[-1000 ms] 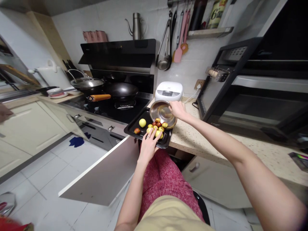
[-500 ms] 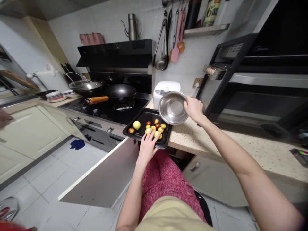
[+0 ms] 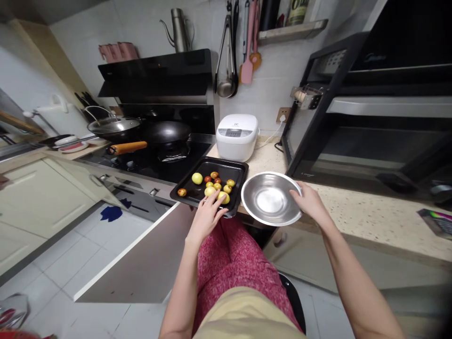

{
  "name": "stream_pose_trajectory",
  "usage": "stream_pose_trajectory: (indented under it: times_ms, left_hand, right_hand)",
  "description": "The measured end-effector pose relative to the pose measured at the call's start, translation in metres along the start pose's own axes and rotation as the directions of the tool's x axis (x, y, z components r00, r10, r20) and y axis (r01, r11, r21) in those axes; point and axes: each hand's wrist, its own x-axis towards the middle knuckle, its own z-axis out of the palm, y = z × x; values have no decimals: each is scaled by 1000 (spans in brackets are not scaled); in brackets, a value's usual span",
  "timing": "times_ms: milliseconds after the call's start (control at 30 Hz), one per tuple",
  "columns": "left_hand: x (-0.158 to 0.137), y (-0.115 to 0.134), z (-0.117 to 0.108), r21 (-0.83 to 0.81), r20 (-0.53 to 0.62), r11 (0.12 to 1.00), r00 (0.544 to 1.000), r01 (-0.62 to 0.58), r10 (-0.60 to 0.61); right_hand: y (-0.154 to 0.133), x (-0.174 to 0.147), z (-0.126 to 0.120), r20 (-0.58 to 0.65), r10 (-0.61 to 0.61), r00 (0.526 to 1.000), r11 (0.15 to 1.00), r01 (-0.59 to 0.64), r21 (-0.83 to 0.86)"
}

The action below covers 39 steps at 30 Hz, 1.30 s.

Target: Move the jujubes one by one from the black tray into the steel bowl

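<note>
A black baking tray (image 3: 195,162) juts over the counter's front edge. Several small yellow, green and reddish-brown fruits (image 3: 227,189), like fresh jujubes, lie in it, with a larger pale green one (image 3: 197,178) towards the left. My left hand (image 3: 207,215) reaches over the tray's near edge. Its fingers are spread, and the tips touch or hover by the yellow fruits at the front; which of the two I cannot tell. My right hand (image 3: 310,203) grips the rim of a shiny steel bowl (image 3: 270,200). Nothing lies in the bowl, which is held just right of the tray, over the counter's edge.
Behind the tray stands a white rice cooker (image 3: 237,137). A wok (image 3: 165,132) with an orange handle and a lidded pan (image 3: 115,126) sit on the stove at left. A dark oven (image 3: 374,146) fills the right side. Below the tray, a cabinet door (image 3: 141,254) hangs open.
My right hand has brought the bowl down and towards me, from in front of the rice cooker to beside the tray. The bowl now faces more upward. My left hand stays at the fruits.
</note>
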Motion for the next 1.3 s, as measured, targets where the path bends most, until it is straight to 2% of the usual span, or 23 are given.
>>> stream_pose_trajectory:
  times_ms: [233, 400, 533, 700, 767, 833, 900, 933, 1000, 1100, 1167, 1233, 1300]
  left_hand:
    - [8, 5, 4, 15, -43, 999, 998, 39, -38]
    - [10, 7, 8, -7, -73, 999, 996, 41, -42]
    - [10, 21, 4, -27, -92, 999, 995, 32, -34]
    - [10, 51, 2, -95, -51, 987, 991, -130, 125]
    - [10, 61, 6, -121, -28, 975, 982, -187, 185]
    - [10, 67, 12, -144, -26, 966, 977, -214, 212]
    - [10, 70, 18, -160, -31, 961, 974, -227, 225]
    - [10, 71, 21, -165, -33, 959, 973, -232, 229]
    - [10, 73, 23, -171, -39, 956, 971, -238, 235]
    - [8, 74, 22, -178, -46, 952, 969, -248, 244]
    - [8, 73, 20, -181, -57, 950, 967, -253, 247]
    - [7, 71, 17, -181, -72, 951, 967, -252, 243]
    - [7, 67, 16, -178, -86, 952, 968, -247, 235]
  right_hand:
    - [19, -3, 10, 39, 26, 999, 999, -27, 31]
    - [18, -4, 15, 58, 49, 997, 997, -52, 50]
    - [11, -1, 20, 69, 46, 997, 997, -51, 63]
    - [2, 2, 16, 104, 31, 994, 998, -37, 58]
    - [-5, 4, 10, 69, 32, 997, 998, -35, 45]
    - [-17, 8, 5, -10, -55, 998, 997, 55, 51]
    - [-36, 15, 5, -63, -279, 958, 955, 284, 88]
    - [-49, 20, 8, -36, -425, 904, 896, 426, 125]
    - [-77, 32, 19, 50, -562, 826, 820, 547, 168]
    - [-122, 52, 43, 172, -685, 708, 727, 650, 221]
    - [-145, 62, 54, 228, -723, 652, 691, 680, 245]
    - [-154, 62, 54, 249, -737, 628, 676, 689, 261]
    - [-146, 51, 45, 239, -742, 626, 670, 689, 277]
